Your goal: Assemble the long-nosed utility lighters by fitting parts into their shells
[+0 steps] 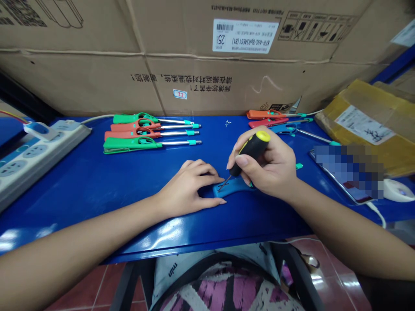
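Screwdriving is under way at the centre of the glossy blue table (97, 181). The right hand (272, 170) is closed firmly round a stubby black-handled screwdriver with a yellow cap (251, 149), with thumb and forefinger pinching low on the grip. The thin shaft slants toward 7 o'clock onto a blue plastic lighter body (231, 186), which lies flat beneath that hand. The left hand (188, 188) rests palm-down with fingers spread, pressing the lighter body's left end to the table and clasping nothing.

Assessment: the shaft sits at a shallow angle, and a more upright shaft with the tip fully seated would reduce slipping. The left fingertips lie close to the tip and would be safer further back. The screw itself cannot be made out.

Markings: the brown cardboard cartons (194, 77) at 12 o'clock carry an upside-down white label (245, 36) reading "25" and "KFR-46G/BpR3AES1 (B1)". They also carry inverted Chinese print and a small sticker reading "32" (180, 93). Four green and red long-nosed lighters (145, 131) lie at 11 o'clock with no legible brand. The label on the yellow-brown parcel (366, 116) at 2 o'clock is unreadable.
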Action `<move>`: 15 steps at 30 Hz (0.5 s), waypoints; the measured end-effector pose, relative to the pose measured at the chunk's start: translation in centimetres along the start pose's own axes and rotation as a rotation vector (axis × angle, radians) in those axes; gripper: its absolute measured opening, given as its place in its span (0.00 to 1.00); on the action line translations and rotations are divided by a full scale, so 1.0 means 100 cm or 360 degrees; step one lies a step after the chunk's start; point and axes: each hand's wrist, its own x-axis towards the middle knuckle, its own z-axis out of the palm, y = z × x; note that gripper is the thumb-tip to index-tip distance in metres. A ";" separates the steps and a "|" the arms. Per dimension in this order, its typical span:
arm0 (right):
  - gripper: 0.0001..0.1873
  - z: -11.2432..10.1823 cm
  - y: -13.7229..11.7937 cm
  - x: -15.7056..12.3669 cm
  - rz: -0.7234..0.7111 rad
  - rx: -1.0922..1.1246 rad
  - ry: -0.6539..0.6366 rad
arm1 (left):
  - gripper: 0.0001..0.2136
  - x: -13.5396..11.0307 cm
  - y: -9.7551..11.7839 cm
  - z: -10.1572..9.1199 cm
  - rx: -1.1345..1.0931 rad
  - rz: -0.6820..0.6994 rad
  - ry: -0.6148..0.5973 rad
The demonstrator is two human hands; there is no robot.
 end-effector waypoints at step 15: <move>0.11 0.001 0.002 -0.002 -0.0019 0.0022 0.0067 | 0.19 0.001 -0.001 -0.001 -0.0011 -0.0010 -0.0017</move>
